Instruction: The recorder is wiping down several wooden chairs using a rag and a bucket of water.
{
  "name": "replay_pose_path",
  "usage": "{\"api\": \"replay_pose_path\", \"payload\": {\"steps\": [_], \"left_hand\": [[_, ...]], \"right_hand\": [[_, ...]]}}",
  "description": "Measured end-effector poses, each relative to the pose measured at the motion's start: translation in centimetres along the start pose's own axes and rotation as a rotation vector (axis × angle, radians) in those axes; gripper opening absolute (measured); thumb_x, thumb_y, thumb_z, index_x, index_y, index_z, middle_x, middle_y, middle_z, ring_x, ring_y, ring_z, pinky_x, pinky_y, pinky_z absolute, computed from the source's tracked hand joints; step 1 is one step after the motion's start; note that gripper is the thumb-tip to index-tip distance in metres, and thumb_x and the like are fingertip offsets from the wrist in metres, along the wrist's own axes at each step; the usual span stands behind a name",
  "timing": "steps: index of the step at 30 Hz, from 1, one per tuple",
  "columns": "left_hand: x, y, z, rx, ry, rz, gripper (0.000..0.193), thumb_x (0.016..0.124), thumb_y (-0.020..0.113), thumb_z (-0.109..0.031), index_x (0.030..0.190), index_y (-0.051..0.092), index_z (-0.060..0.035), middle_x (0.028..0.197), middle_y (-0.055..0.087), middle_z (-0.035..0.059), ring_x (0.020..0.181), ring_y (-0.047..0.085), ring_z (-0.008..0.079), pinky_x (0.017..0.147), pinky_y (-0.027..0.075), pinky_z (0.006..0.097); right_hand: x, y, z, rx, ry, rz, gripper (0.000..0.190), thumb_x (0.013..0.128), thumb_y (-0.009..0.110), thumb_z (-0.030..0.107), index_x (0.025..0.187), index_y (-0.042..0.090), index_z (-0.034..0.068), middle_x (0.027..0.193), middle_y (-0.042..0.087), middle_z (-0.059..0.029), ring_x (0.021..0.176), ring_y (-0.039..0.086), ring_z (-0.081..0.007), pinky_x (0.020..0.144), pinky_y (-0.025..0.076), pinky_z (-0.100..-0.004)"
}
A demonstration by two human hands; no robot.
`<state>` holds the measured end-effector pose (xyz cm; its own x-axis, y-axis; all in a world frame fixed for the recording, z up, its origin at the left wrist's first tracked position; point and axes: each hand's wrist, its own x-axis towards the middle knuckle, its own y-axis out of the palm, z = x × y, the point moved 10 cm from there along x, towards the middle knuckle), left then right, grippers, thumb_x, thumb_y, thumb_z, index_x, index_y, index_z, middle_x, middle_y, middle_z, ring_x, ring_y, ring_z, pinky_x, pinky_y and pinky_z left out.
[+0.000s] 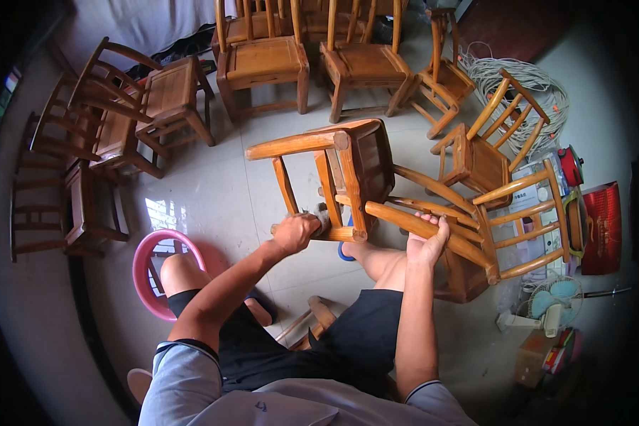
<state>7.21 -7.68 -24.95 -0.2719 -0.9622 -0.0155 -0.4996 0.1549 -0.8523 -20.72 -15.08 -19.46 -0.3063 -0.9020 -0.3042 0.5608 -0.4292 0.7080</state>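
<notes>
A wooden chair is tipped over in front of me, its legs pointing left and its backrest towards the right. My left hand presses a grey cloth around the lower leg and rung area of this chair. My right hand grips the near post of the chair's backrest, thumb on top. Beneath that backrest, another wooden chair is partly hidden. Between my knees, part of a wooden piece shows low down.
A pink basin stands by my left knee. Several wooden chairs stand in an arc ahead and to the left. To the right are coiled cable, a small fan, a red bag and a cardboard box.
</notes>
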Motion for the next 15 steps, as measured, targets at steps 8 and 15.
{"api": "replay_pose_path", "payload": {"steps": [8, 15], "left_hand": [[-5.6, -0.2, 2.2, -0.154, -0.135, -0.273, 0.016, 0.068, 0.057, -0.002, 0.083, 0.062, -0.0019, 0.086, 0.064, 0.0128, 0.084, 0.061, 0.0353, 0.072, 0.05, 0.0421], [-6.4, -1.8, 6.1, -0.805, -0.55, -0.544, 0.031, 0.07, 0.053, -0.004, 0.099, 0.064, 0.003, 0.083, 0.067, 0.0206, 0.078, 0.067, 0.0253, 0.074, 0.051, 0.0354]], "right_hand": [[0.4, 0.2, 0.1, 0.01, 0.011, 0.042, 0.016, 0.09, 0.055, 0.019, 0.077, 0.051, 0.01, 0.07, 0.052, 0.001, 0.073, 0.055, -0.0161, 0.086, 0.048, -0.0407], [0.2, 0.7, -0.1, 0.02, 0.014, 0.047, 0.017, 0.089, 0.056, 0.019, 0.077, 0.052, 0.009, 0.071, 0.052, -0.0001, 0.074, 0.055, -0.0165, 0.091, 0.047, -0.0408]]}}
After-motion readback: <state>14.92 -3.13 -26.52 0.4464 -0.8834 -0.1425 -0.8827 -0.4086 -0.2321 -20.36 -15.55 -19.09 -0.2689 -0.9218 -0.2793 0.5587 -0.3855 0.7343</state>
